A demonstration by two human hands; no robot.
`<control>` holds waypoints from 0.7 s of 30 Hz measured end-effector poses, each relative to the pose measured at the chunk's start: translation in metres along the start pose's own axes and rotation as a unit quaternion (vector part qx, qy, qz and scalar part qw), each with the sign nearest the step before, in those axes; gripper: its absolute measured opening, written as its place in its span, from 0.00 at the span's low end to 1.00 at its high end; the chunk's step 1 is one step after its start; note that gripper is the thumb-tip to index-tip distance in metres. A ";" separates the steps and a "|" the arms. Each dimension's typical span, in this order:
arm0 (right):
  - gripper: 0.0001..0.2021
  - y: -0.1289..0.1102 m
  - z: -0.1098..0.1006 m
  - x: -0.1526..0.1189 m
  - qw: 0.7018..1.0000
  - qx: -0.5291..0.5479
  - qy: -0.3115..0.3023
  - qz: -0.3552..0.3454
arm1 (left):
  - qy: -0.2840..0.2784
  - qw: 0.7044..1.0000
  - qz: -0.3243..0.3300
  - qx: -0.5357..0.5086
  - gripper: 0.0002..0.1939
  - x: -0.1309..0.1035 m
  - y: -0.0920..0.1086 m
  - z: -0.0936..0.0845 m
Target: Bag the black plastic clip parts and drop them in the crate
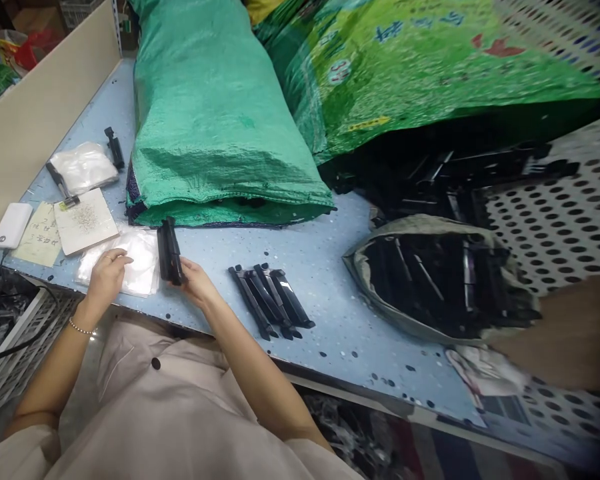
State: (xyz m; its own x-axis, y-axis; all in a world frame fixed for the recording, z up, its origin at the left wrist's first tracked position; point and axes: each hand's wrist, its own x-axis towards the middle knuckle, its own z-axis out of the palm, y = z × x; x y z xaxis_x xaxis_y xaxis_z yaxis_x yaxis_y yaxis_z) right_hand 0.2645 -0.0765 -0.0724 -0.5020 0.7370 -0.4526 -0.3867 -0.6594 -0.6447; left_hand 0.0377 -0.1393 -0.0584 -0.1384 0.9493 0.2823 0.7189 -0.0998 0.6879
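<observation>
Black, long plastic bars sit pinched in the right hand; the left hand lies spread, seemingly flat, on crinkly clear bags

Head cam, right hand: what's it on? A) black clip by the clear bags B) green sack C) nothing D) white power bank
A: the right hand grips the near end of a black clip standing beside the clear bags, where the left hand rests; the other black clips lie apart on the table.
</observation>
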 end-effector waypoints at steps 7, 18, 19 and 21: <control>0.19 0.023 -0.005 -0.025 0.978 -0.028 -0.147 0.149 | -0.019 0.996 0.039 0.080 0.27 0.002 0.004 0.001; 0.18 -0.008 -0.039 -0.067 0.997 -0.065 0.004 -0.047 | -0.151 0.928 0.341 -0.023 0.33 -0.062 0.096 0.049; 0.16 -0.018 -0.059 -0.089 0.993 -0.093 0.047 -0.050 | -0.163 0.925 0.341 -0.036 0.32 -0.061 0.095 0.050; 0.17 -0.034 -0.112 -0.148 0.969 -0.155 0.174 -0.076 | -0.158 0.941 0.296 -0.035 0.26 -0.052 0.085 0.048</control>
State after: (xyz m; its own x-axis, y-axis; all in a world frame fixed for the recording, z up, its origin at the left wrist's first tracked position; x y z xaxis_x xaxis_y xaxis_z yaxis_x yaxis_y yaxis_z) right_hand 0.4386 -0.1470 -0.0522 -0.1441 0.8638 -0.4829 -0.1571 -0.5017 -0.8506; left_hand 0.1390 -0.1830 -0.0470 0.4903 0.7614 0.4241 0.5578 -0.6480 0.5185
